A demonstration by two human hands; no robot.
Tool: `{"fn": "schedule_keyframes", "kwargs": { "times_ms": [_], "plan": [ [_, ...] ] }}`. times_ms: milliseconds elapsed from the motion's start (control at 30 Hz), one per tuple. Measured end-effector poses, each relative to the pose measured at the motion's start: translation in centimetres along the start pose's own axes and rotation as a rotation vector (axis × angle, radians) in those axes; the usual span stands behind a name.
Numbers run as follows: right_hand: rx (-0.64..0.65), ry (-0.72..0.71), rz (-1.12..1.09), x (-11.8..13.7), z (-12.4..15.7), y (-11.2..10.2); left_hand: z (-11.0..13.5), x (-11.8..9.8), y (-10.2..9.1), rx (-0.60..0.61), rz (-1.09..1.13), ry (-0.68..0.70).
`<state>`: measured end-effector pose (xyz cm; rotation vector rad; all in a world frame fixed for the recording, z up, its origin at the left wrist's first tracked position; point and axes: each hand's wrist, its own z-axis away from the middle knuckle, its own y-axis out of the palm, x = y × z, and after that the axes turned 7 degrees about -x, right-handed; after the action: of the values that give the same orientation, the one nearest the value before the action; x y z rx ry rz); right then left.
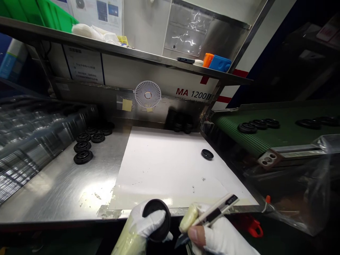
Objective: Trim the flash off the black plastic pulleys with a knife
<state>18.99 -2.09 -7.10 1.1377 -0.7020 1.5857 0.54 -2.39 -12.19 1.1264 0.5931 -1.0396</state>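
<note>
My left hand (145,226), in a white glove with yellowish tape around it, is closed around a round black part (156,216) with a raised rim. The thumb lies across its face. Close by on the right, my right hand (212,230) grips a white and black utility knife (219,210). Its blade points down and left, a short way from the black part. That glove leaves the thumb tip bare, and yellow tape wraps the index finger. Both hands are at the table's front edge. A single black disc (207,154) lies on the white sheet (159,159).
Several black round parts (83,157) stand left on the metal table (61,184), beside stacked clear trays (32,141). A green conveyor belt (247,141) at right carries more. A small white fan (147,94) and a shelf (148,56) are at the back.
</note>
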Motion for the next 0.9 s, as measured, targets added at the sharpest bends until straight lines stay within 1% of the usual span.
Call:
{"fn": "schedule_keyframes", "kwargs": {
  "times_ms": [67, 100, 200, 267, 367, 467, 533, 600, 667, 733, 800, 867, 900],
  "plan": [
    [-0.052, 0.048, 0.049, 0.5, 0.6, -0.7, -0.2, -0.1, -0.2, 0.004, -0.037, -0.011],
    [-0.085, 0.042, 0.086, 0.7, 0.9, -1.1, -0.3, -0.2, -0.2, 0.011, -0.062, -0.014],
    [-0.152, -0.068, 0.166, 1.1, 0.9, -1.7, -0.4, -0.4, -0.1, 0.034, -0.109, -0.003],
    [-0.154, -0.110, 0.157, 1.0, 0.4, -1.4, -0.3, -0.5, 0.0, 0.030, -0.111, 0.000],
    [-0.141, -0.117, 0.083, 0.5, -0.9, -0.4, 0.1, -0.6, 0.3, 0.027, -0.133, -0.006],
    [-0.113, -0.156, 0.046, 0.1, -2.1, 0.6, 0.4, -0.9, 0.5, 0.063, -0.183, 0.016],
    [-0.115, -0.186, 0.052, 0.1, -2.3, 0.9, 0.5, -1.0, 0.5, 0.073, -0.207, 0.021],
    [-0.150, -0.205, 0.059, 0.0, -2.1, 0.9, 0.4, -0.8, 0.5, 0.076, -0.213, 0.008],
    [-0.153, -0.152, 0.088, -0.1, -1.5, 0.5, 0.1, -0.5, 0.4, 0.061, -0.200, -0.014],
    [-0.112, -0.050, 0.115, -0.4, -0.7, 0.1, -0.2, -0.3, 0.2, 0.021, -0.174, -0.024],
    [-0.073, 0.021, 0.125, -0.6, 0.0, -0.5, -0.4, -0.2, 0.1, -0.020, -0.156, -0.027],
    [-0.071, 0.037, 0.111, -0.5, 0.5, -1.2, -0.6, -0.3, 0.0, -0.028, -0.150, -0.028],
    [-0.079, 0.024, 0.102, -0.2, 0.6, -1.6, -0.7, -0.3, 0.0, -0.025, -0.152, -0.029]
  ]
}}
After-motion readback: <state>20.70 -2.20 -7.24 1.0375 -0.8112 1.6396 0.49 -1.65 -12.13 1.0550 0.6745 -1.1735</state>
